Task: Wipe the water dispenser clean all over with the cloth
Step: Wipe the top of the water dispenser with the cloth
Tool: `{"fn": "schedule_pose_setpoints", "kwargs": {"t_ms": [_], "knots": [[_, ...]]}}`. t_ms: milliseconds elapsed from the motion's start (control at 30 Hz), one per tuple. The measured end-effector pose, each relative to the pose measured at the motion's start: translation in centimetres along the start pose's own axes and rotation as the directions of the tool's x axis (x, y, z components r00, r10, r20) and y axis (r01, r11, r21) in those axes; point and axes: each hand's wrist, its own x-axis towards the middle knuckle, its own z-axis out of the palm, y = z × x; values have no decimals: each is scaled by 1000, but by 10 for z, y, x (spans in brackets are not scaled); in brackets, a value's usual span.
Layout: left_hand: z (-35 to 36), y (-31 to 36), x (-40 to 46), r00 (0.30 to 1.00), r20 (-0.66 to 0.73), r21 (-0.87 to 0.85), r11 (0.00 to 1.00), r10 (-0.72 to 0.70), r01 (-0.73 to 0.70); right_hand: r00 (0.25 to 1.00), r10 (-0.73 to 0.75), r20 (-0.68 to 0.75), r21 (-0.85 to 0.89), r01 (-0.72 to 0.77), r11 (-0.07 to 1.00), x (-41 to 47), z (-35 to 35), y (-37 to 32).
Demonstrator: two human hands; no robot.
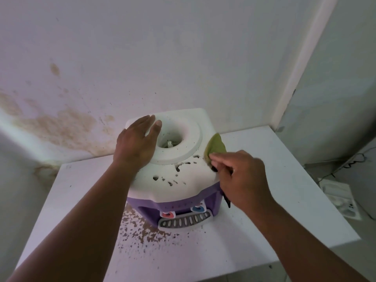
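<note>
Item 1: small tabletop water dispenser, white plastic top w/ purple plastic body (173,180). It stood on the white square worktop (284,200), pushed toward the back corner by the stained white wall (61,123). Looked light, hollow and stiff, and prob. smooth enough to skid or tip under a sideways wipe, so bracing from above seemed the sensible hold. Dark specks and blotches marked the front of the top.

Item 2: olive-green soft cloth (216,146), bunched, at the top's right edge, touching it. Limp; would fold to curves and corners. A dark strip hung below the right hand; couldn't tell what it was.

Hands: left hand (136,141) lay flat, fingers straight, palm down on the raised white bottle collar (191,143), steadying the unit. Right hand (244,176) had fingers curled, pinching the cloth against the top's right rim.

Containers: the collar's round well (169,144) was open, no bottle fitted. A small white spike stood at the bottom, w/ dark flecks around it; water level, if any, couldn't be made out. The grey slotted drip tray (184,220) sat at the front under a red tap (167,214) and a blue tap (197,208); contents not visible.

Misc.: brown crumbly debris (138,226) scattered on the worktop, front-left of the base. Papers (341,200) lay on the floor, right.
</note>
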Motion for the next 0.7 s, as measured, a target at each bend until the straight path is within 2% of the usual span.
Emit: {"fn": "schedule_pose_setpoints", "kwargs": {"t_ms": [100, 167, 367, 433, 567, 700], "knots": [[-1, 2, -1, 1000, 4, 9, 1000, -7, 6, 994, 104, 37, -50, -102, 994, 22, 1, 2], [-1, 3, -2, 1000, -3, 8, 1000, -12, 12, 991, 113, 73, -89, -107, 990, 24, 6, -6], [-1, 2, -4, 1000, -21, 5, 1000, -8, 8, 983, -48, 179, -76, 62, 995, 4, 11, -23], [0, 2, -4, 1000, -15, 12, 1000, 1, -1, 987, -18, 162, -35, 24, 999, 12, 5, -16], [1, 2, -3, 1000, -11, 23, 1000, 2, -2, 986, 97, 134, -109, -83, 991, 28, 6, -15], [0, -1, -3, 1000, -24, 31, 1000, 5, -5, 982, -42, 185, -118, 65, 991, 6, 14, -33]]}}
